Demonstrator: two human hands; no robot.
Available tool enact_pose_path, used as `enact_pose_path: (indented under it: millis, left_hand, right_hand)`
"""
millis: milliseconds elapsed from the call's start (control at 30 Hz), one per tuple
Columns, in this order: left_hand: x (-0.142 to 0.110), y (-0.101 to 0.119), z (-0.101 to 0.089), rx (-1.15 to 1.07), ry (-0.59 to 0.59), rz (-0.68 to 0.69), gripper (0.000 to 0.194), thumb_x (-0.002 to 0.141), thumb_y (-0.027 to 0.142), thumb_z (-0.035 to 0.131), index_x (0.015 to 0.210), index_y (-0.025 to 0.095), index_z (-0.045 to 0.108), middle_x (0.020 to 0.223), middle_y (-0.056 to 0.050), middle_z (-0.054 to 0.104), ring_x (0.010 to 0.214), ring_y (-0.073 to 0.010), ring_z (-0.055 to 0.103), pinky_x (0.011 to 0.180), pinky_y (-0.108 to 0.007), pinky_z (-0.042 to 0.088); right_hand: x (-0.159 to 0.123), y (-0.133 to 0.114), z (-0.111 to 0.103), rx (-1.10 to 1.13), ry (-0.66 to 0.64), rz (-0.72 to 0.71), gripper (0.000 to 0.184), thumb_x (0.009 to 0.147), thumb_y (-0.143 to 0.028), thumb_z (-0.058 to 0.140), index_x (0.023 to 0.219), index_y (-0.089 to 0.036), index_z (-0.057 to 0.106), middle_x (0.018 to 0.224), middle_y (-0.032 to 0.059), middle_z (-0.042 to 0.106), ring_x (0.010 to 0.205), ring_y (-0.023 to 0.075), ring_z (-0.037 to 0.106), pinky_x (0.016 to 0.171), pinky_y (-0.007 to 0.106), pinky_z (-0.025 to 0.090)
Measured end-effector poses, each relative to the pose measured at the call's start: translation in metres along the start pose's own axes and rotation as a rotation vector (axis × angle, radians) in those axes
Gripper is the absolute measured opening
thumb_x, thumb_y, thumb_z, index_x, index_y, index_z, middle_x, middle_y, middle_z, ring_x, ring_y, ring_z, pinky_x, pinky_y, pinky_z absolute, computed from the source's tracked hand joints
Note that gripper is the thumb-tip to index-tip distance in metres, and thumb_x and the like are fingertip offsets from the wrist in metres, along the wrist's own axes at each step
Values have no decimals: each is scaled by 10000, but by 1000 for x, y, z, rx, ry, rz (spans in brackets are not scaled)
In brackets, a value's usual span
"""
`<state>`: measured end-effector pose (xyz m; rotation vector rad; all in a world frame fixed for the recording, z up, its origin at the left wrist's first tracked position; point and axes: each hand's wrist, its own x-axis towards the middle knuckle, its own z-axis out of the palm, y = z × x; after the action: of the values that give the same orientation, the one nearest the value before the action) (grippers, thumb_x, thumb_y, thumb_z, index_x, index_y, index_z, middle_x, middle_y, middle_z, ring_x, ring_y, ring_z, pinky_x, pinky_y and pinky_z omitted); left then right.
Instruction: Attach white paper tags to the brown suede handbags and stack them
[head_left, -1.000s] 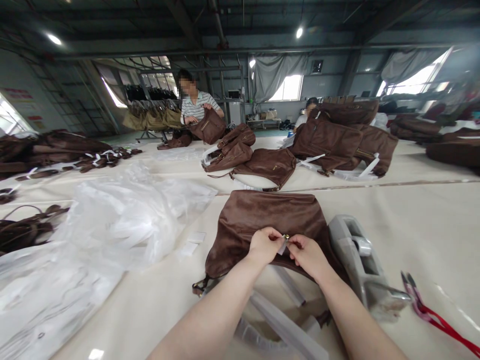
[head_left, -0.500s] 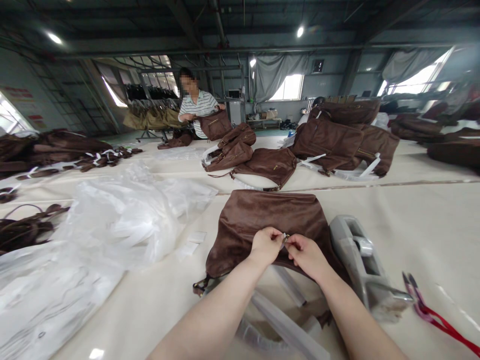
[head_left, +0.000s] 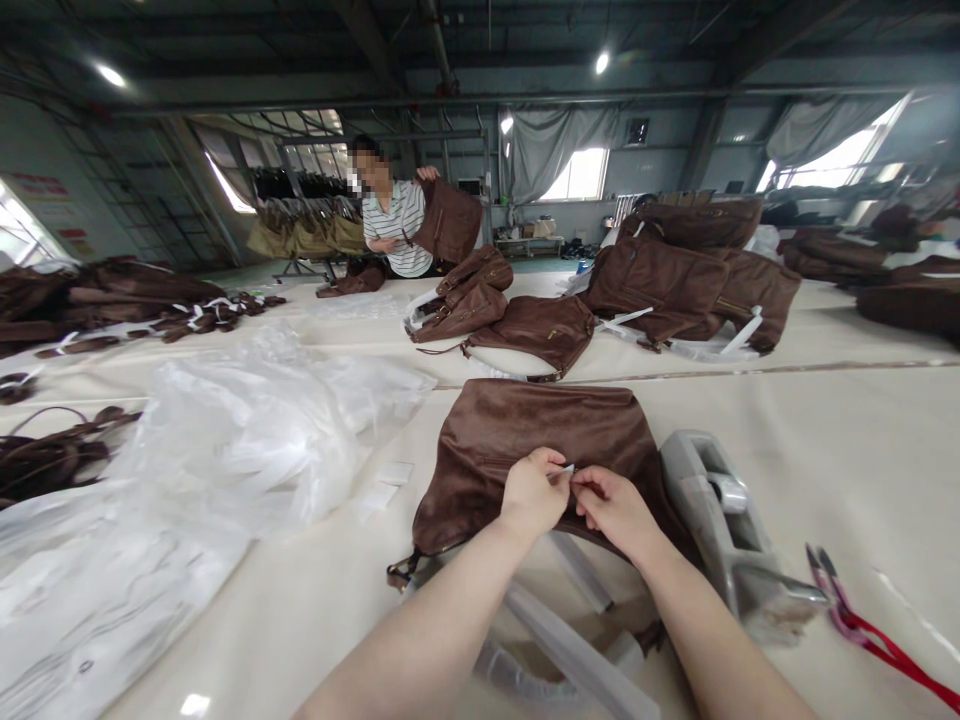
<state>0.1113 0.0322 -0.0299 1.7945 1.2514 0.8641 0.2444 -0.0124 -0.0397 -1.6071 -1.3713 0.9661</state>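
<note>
A brown leather bag [head_left: 525, 435] lies flat on the cream table [head_left: 787, 430] in front of me. My left hand [head_left: 532, 493] and my right hand [head_left: 611, 508] meet at its near edge. Both pinch a small whitish wrap [head_left: 570, 469] round the bag's metal zipper pull, fingertips pressed together. Under my forearms lie pale wrapped straps [head_left: 577, 660] of the bag.
A grey tape dispenser [head_left: 720, 530] stands right of the bag, with red-handled snips [head_left: 862, 625] beyond it. Clear plastic bags [head_left: 247, 440] pile up at left. More brown bags [head_left: 675, 280] lie farther back. A person in a striped shirt [head_left: 394, 215] lifts a bag at the far side.
My fingers have closed tighter over the zipper pull, so the white piece shows less. The person at the back has raised a brown bag upward.
</note>
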Motion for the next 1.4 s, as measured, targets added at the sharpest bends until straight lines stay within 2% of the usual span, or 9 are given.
enact_pose_path:
  millis: [100,233,433,600,667,800,1067,1267,1400]
  left_hand:
    - [-5,2,0,103,3,85,230,774,160,587,1000,202,601,931,-32,702,863,-158,655,812,-248,501]
    - [-5,3,-2,183,10,100,313,731,144,597,1038,209,607,963,-36,697,885,-178,644,839,-262,490]
    - [1,1,-5,131,5,51,165,781,153,560,898,199,667,870,-27,713,795,-152,648,759,-235,490]
    - [4,-2,-3,5,-51,-67,115,787,177,584,853,190,677,836,-22,718,760,-133,652,708,-205,493]
    - [4,-2,-3,10,-55,-60,101,784,199,594,829,194,684,826,-19,719,748,-134,649,697,-207,491]
    - [3,-1,-7,97,-31,-18,113,776,208,593,777,202,705,804,-16,719,738,-144,641,698,-221,482]
    - [4,-2,-9,164,-48,-66,120,767,234,601,771,229,720,809,-4,721,747,-155,641,685,-228,469]
    - [4,-3,-9,257,33,125,128,771,198,598,776,220,724,866,-20,700,786,-152,621,740,-234,474]
    - [3,4,-19,400,-80,382,185,831,210,547,829,214,732,873,-28,674,787,-149,607,750,-245,473]
  right_hand:
    - [1,2,-1,20,5,-13,178,736,-205,471,857,-184,600,576,-44,584,418,87,515,422,193,400]
    - [2,4,0,66,20,-12,216,756,-221,451,903,-177,603,570,-45,579,406,85,504,419,198,399]
    - [3,2,-2,35,42,-7,196,818,-302,474,896,-179,605,558,-41,585,402,89,511,412,200,399]
    - [5,3,-1,104,-36,261,246,872,-340,444,877,-159,611,500,-23,578,352,89,500,338,182,341]
    - [6,4,2,174,-92,304,290,895,-369,422,915,-151,613,508,-12,590,344,87,499,327,177,335]
    - [8,3,9,292,-110,283,279,898,-368,435,913,-151,610,522,-12,590,339,82,481,308,174,308]
    - [9,2,12,415,-54,263,197,828,-332,542,728,-163,560,527,-25,554,364,62,438,336,172,285]
    - [12,7,13,512,-13,256,216,735,-372,616,699,-171,547,492,-42,501,359,59,377,343,193,253]
    - [10,5,10,574,-7,265,248,663,-392,656,658,-172,542,481,-50,479,353,54,342,339,206,223]
